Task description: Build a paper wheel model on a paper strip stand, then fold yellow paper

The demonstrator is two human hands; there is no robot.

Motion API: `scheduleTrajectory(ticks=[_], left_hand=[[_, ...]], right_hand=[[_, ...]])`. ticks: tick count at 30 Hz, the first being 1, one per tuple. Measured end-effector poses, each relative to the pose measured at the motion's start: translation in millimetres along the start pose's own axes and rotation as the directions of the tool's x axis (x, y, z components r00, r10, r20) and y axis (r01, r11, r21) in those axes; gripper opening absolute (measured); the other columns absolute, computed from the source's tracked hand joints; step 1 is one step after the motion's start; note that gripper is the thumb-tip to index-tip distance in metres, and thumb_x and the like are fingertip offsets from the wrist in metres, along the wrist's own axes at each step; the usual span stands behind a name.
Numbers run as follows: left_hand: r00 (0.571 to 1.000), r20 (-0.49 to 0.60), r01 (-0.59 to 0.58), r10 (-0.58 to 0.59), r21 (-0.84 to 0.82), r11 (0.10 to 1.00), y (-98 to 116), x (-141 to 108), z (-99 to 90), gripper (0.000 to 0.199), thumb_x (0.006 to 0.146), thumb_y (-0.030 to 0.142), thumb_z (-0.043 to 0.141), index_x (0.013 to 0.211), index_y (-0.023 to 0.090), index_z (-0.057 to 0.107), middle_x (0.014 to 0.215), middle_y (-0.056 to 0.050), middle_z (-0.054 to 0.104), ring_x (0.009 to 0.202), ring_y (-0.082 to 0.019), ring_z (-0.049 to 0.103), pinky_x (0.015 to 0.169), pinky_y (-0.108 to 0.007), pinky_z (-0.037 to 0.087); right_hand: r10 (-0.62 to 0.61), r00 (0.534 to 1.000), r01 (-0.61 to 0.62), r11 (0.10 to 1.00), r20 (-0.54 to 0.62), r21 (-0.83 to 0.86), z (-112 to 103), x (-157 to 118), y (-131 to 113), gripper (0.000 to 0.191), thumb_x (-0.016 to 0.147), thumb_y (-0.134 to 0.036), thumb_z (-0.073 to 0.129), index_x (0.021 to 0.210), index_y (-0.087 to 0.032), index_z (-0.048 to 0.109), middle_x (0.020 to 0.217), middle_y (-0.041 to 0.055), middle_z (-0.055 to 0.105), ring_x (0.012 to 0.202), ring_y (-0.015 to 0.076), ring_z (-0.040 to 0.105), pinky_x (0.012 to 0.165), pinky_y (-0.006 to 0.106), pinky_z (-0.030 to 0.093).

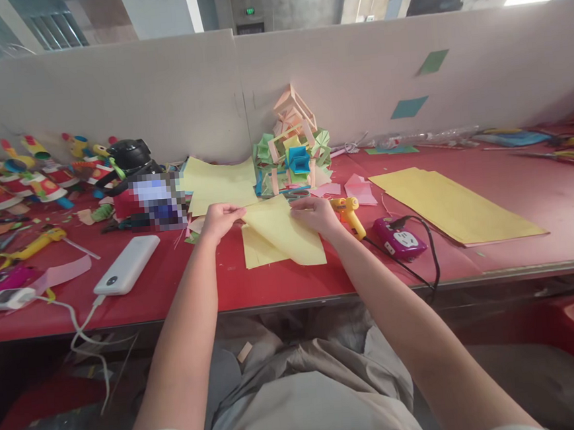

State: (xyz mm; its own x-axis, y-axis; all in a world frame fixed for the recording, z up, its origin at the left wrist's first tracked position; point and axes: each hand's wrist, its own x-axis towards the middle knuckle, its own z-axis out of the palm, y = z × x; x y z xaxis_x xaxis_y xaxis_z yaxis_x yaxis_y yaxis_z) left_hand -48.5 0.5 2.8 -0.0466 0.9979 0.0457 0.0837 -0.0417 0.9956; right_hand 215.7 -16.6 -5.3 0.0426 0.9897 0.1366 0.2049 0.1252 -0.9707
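A pale yellow sheet of paper [288,231] is held up by its far part between my two hands, tilted over the red table. My left hand [221,221] pinches its left corner between thumb and fingers. At the right edge, my right hand [317,214] has its fingers closed on the same sheet. Beneath it lies more yellow paper [257,254], partly covered. Just right of my right hand rests a yellow glue gun [349,217]. Behind the sheet stands a pile of folded paper pieces [294,151] in green, blue, yellow and peach.
A purple power socket [401,238] with a black cable sits to the right, before a stack of yellow paper [455,205]. On the left lie a white power bank [127,266], a second glue gun [36,248] and several paper figures [30,172]. A white partition [109,96] borders the back.
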Motion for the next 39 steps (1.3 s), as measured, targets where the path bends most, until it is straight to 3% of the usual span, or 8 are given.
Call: scheduleTrajectory(ticks=[8, 11, 16, 21, 27, 32, 36, 39], left_hand=[[0.991, 0.104, 0.092, -0.083, -0.084, 0.992, 3.8, -3.8, 6.0, 0.026, 0.070, 0.028, 0.086, 0.077, 0.013, 0.066, 0.076, -0.005, 0.070, 0.066, -0.015, 0.069, 0.063, -0.029, 0.061], [0.991, 0.096, 0.107, -0.098, -0.099, 0.989, 4.0, -3.4, 6.6, 0.027, 0.071, 0.026, 0.086, 0.078, 0.012, 0.064, 0.077, -0.005, 0.069, 0.067, -0.015, 0.068, 0.064, -0.029, 0.061], [0.999, 0.046, 0.016, -0.011, -0.112, 0.994, 1.6, -0.7, 3.4, 0.035, 0.064, 0.025, 0.087, 0.087, 0.015, 0.064, 0.073, -0.003, 0.069, 0.067, -0.017, 0.068, 0.062, -0.030, 0.059], [0.995, 0.043, -0.086, 0.090, -0.084, 0.993, 2.4, -2.0, 1.1, 0.044, 0.063, 0.028, 0.085, 0.102, 0.019, 0.066, 0.072, -0.002, 0.069, 0.067, -0.017, 0.067, 0.061, -0.028, 0.056], [0.995, 0.052, -0.075, 0.080, -0.090, 0.993, 2.3, -2.0, 0.5, 0.045, 0.062, 0.031, 0.086, 0.101, 0.017, 0.067, 0.077, -0.004, 0.070, 0.071, -0.018, 0.067, 0.065, -0.029, 0.055], [1.000, 0.001, 0.012, -0.012, -0.221, 0.975, 5.7, -1.2, 8.4, 0.047, 0.064, 0.034, 0.088, 0.100, 0.019, 0.064, 0.079, -0.001, 0.066, 0.070, -0.015, 0.066, 0.067, -0.030, 0.057], [0.985, 0.102, 0.168, -0.139, -0.394, 0.904, 9.2, -3.0, 22.3, 0.056, 0.061, 0.057, 0.088, 0.091, 0.020, 0.058, 0.080, -0.003, 0.066, 0.072, -0.017, 0.068, 0.070, -0.032, 0.058], [0.972, 0.163, 0.221, -0.168, -0.412, 0.884, 10.0, -8.5, 36.0, 0.060, 0.056, 0.058, 0.090, 0.087, 0.020, 0.056, 0.083, -0.005, 0.068, 0.074, -0.018, 0.068, 0.066, -0.030, 0.056]], right_hand=[[-0.052, 0.998, 0.054, 0.997, 0.025, -0.052, 2.7, 1.6, 4.3, 0.026, 0.066, -0.029, 0.074, 0.089, -0.016, 0.077, 0.091, 0.0082, 0.075, 0.084, 0.0229, 0.069, 0.078, 0.037, 0.056], [-0.055, 0.998, 0.057, 0.996, 0.025, -0.068, 3.3, 2.2, 5.7, 0.026, 0.067, -0.029, 0.073, 0.089, -0.017, 0.077, 0.092, 0.0082, 0.075, 0.086, 0.0232, 0.069, 0.081, 0.038, 0.056], [-0.067, 0.998, 0.068, 0.995, 0.009, -0.072, 2.9, 3.1, 7.0, 0.027, 0.067, -0.029, 0.071, 0.091, -0.018, 0.076, 0.094, 0.0080, 0.075, 0.088, 0.0227, 0.068, 0.083, 0.038, 0.055], [-0.051, 0.998, 0.051, 0.998, 0.030, 0.031, 2.7, 1.2, 5.1, 0.034, 0.064, -0.032, 0.075, 0.095, -0.017, 0.076, 0.095, 0.0076, 0.074, 0.083, 0.0210, 0.067, 0.075, 0.035, 0.055], [-0.007, 0.998, -0.004, 0.988, 0.065, 0.157, 2.4, -0.8, 1.3, 0.037, 0.060, -0.033, 0.079, 0.094, -0.016, 0.076, 0.096, 0.0078, 0.074, 0.080, 0.0192, 0.067, 0.075, 0.034, 0.054], [-0.049, 0.998, 0.045, 0.991, 0.026, 0.127, 2.3, -0.8, -0.3, 0.033, 0.062, -0.033, 0.078, 0.091, -0.017, 0.076, 0.096, 0.0076, 0.075, 0.088, 0.0227, 0.069, 0.080, 0.036, 0.054], [-0.130, 0.991, 0.133, 0.986, -0.033, 0.102, 3.8, -1.7, -1.9, 0.030, 0.065, -0.032, 0.075, 0.091, -0.018, 0.075, 0.102, 0.0073, 0.076, 0.097, 0.0252, 0.069, 0.086, 0.037, 0.053], [-0.190, 0.979, 0.195, 0.979, -0.073, 0.067, 4.5, -3.0, -3.8, 0.027, 0.068, -0.033, 0.072, 0.091, -0.019, 0.075, 0.105, 0.0073, 0.076, 0.102, 0.0257, 0.068, 0.091, 0.038, 0.052]])
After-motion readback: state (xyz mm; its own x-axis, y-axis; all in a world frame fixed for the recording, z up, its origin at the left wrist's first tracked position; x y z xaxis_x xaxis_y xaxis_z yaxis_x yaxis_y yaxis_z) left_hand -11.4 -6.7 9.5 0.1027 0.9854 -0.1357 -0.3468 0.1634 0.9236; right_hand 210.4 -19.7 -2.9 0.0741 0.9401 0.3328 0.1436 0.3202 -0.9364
